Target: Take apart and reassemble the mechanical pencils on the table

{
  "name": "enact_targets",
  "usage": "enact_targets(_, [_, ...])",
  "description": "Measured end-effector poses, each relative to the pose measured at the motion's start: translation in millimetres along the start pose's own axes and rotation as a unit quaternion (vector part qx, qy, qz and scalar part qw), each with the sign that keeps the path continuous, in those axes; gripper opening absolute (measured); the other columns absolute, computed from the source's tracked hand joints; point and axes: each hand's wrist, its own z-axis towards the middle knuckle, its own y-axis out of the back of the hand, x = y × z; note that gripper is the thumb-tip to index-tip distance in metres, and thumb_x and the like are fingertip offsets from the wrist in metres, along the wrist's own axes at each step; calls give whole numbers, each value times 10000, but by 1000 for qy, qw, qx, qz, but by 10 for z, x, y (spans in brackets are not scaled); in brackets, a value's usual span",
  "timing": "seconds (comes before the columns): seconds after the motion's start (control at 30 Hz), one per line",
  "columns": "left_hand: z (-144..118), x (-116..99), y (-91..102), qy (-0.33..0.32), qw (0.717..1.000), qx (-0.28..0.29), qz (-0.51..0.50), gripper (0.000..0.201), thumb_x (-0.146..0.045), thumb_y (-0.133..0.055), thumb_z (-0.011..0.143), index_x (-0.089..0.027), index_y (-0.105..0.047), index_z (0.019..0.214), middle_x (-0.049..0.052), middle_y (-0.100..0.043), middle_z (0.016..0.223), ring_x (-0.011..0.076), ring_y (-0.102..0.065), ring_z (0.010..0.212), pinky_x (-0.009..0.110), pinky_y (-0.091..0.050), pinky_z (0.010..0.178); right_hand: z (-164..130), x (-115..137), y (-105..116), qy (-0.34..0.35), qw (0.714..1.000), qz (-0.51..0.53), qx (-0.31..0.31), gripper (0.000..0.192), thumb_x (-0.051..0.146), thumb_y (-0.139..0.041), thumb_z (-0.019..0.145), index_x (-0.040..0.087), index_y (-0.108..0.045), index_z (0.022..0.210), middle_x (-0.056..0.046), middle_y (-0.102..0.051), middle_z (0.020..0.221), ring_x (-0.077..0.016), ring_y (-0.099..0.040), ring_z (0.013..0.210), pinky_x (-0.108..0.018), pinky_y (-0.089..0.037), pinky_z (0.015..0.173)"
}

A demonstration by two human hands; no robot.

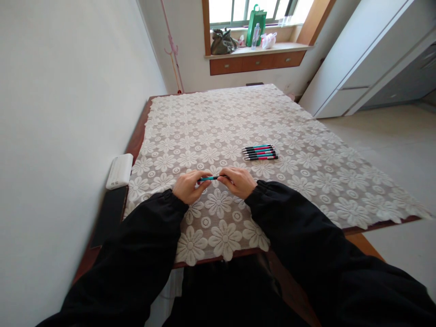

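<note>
Between my two hands a teal and black pen lies level, just above the near part of the table. My left hand pinches its teal end. The black end is pinched by my right hand, whose fingers hide part of it. Beyond my right hand, a row of several pens rests side by side on the cloth, some teal and black, others red and black. Their tips point left.
A cream flower-patterned lace cloth covers the table. At the left edge, by the wall, are a white box-shaped device and a flat black object. A green bag and a bottle stand on the far windowsill.
</note>
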Motion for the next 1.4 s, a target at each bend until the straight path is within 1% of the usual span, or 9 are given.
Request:
enact_targets(0.17, [21,1,16,-15,999,33,17,246,-352,-521,1015,-208,-710,1080,34,-759,865,154,-692,741,271,-528,689,2,2,3,23,1000,-3,-5,285,370,-468,1045,199,-610,867,-43,-637,797,-177,-558,755,-290,-380,708])
enact_targets(0.33, [23,-9,11,-15,1000,-8,15,190,-350,-587,983,-210,-699,1047,41,-761,919,173,-697,811,288,-537,739,29,-28,37,16,999,-45,16,394,415,-425,1062,208,-598,774,-53,-632,779,-200,-563,797,-322,-405,747])
enact_targets(0.47, [16,-16,2,50,998,-43,12,174,-304,-587,974,-221,-663,1106,18,-747,910,148,-676,755,256,-509,686,51,-182,115,-61,992,-96,-63,344,473,-515,1017,200,-632,1190,-143,-646,1253,-310,-538,1202,-452,-399,1026])
enact_targets(0.57, [24,0,-15,104,992,-72,-1,233,-261,-538,981,-230,-586,1207,-6,-715,859,132,-626,667,246,-467,629,47,-377,151,-127,973,-182,-68,641,561,-545,974,213,-429,1501,-166,-399,1580,-413,-289,1464,-605,-245,1161])
enact_targets(0.7, [37,44,-49,142,985,-94,-35,296,-218,-504,965,-226,-480,1260,7,-704,920,143,-604,674,261,-451,631,31,-616,100,-252,936,-246,-27,935,692,-486,927,171,-161,1631,-183,-244,1665,-492,-153,1508,-736,-163,1145])
enact_targets(0.83, [34,76,-58,136,987,-75,-43,277,-165,-464,948,-224,-510,1215,29,-711,1022,154,-608,720,295,-476,708,32,-694,50,-304,911,-274,54,789,655,-404,956,199,-311,1594,-144,-279,1666,-469,-187,1510,-707,-167,1172])
enact_targets(1.0, [39,101,-47,106,992,-64,-13,212,-164,-455,950,-213,-641,1039,53,-699,1024,198,-641,878,340,-494,831,59,-771,191,-279,927,-250,12,815,492,-488,927,198,-194,1628,-132,-301,1661,-400,-248,1513,-688,-177,1188])
enact_targets(1.23, [54,102,-51,76,995,-64,-31,241,-152,-442,951,-206,-668,1016,75,-694,1105,227,-652,1040,375,-502,923,-2,-1121,507,-296,927,-210,90,828,442,-519,855,252,-256,1617,-69,-242,1691,-353,-174,1561,-667,-140,1221])
enact_targets(1.4, [53,102,-56,78,994,-69,-39,242,-147,-450,947,-206,-673,1021,76,-696,1112,226,-655,1050,380,-511,941,-70,-1204,544,-298,922,-226,100,786,296,-503,822,245,-348,1590,-46,-340,1656,-336,-264,1531,-621,-164,1242])
